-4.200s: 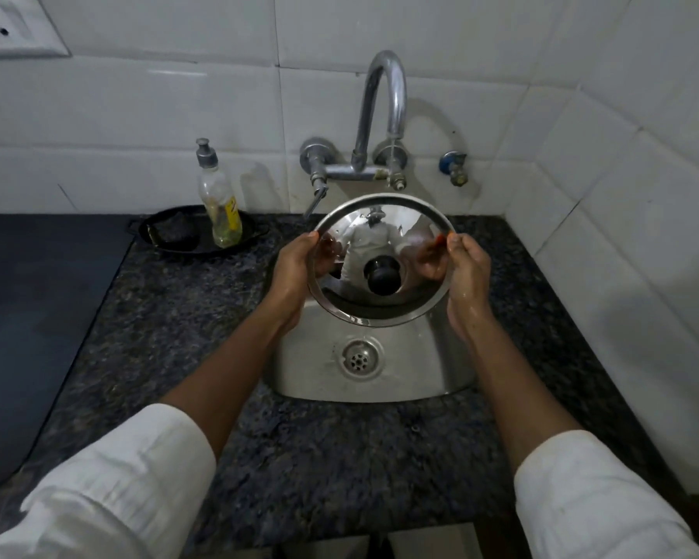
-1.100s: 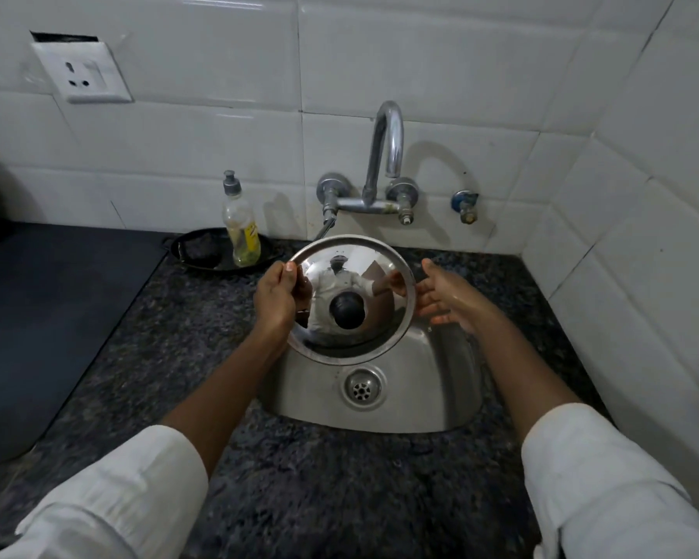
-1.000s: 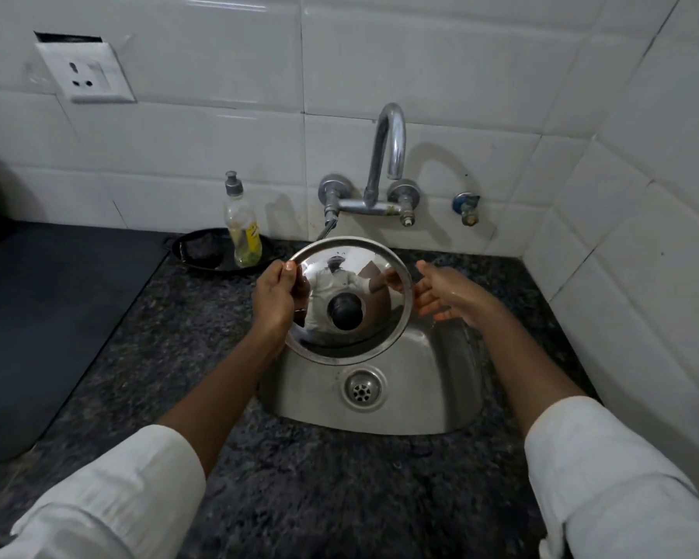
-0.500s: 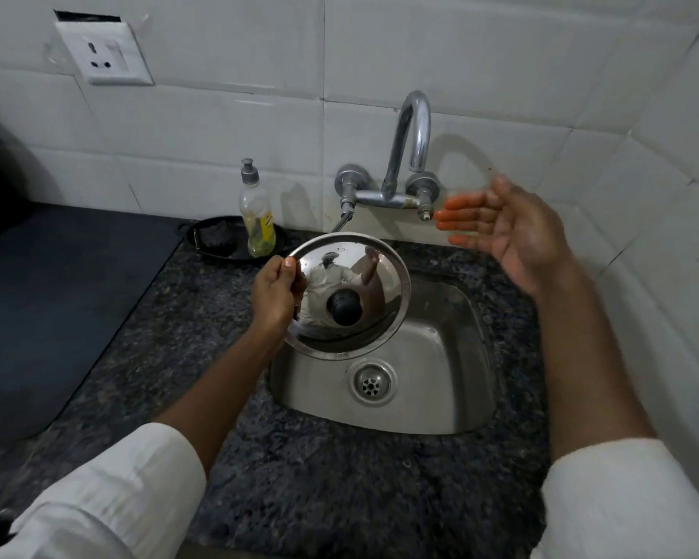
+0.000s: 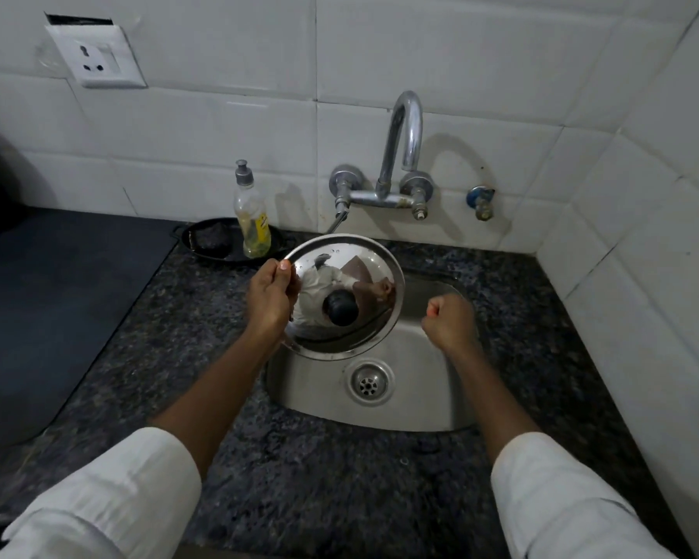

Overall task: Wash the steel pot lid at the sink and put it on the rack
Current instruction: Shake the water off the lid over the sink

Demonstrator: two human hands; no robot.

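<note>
Dark speckled granite forms the surface (image 5: 323, 470), filling the lower half of the frame below a wall of glossy white tiles (image 5: 227, 127). Set into it right of centre is a rounded steel sink (image 5: 416, 393) with a round perforated drain (image 5: 369, 383). Both forearms reach up from white sleeves at the bottom corners. The left hand (image 5: 268, 300) pinches the left rim of the steel pot lid (image 5: 342, 296), thumb on top, holding it tilted over the sink's upper left part; the lid is a shiny mirror-like disc with a black knob at its centre. The right hand (image 5: 448, 322) is curled into an empty fist over the sink, just right of the lid and apart from it. Above, a curved chrome tap (image 5: 400, 155) comes off the wall. A clear dish-soap bottle (image 5: 252, 215) stands in a black tray (image 5: 218, 244) at the lid's upper left.
</note>
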